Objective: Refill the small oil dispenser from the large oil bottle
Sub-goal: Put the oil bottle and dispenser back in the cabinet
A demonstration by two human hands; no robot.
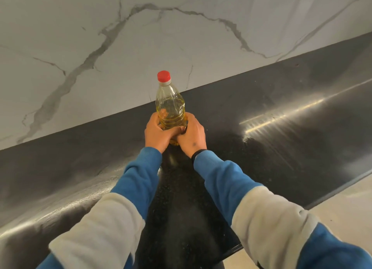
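Both hands close around the lower body of the large oil bottle point(170, 107), the left hand point(156, 132) wrapping it from the left and the right hand point(191, 134) from the right, with the fingers curled round the ribbed plastic and meeting at the near side. The bottle stands upright near the middle of the dark desk point(281, 117), close to the far edge where the desk meets the wall, and its base is hidden behind the hands, so whether it rests on the surface or is just lifted cannot be told. It is clear, thin-walled plastic with horizontal ridges low down, tapering to a narrow neck closed by a red screw cap point(163, 76); yellow oil fills roughly the lower part, leaving the shoulder empty. It will likely feel moderately heavy and bottom-weighted, its walls yielding under a hard squeeze, and any oil film would make it slippery, so the ridged waist seems the sound place to hold, with one hand free for the cap. The cap is still on, so pouring has not begun, and the small dispenser is not in view. The sleeves point(141, 174) are blue and pale grey soft knit. The desk is polished, speckled black stone with bright glare to the right, and the wall point(100, 37) behind is smooth white marble with grey veins.
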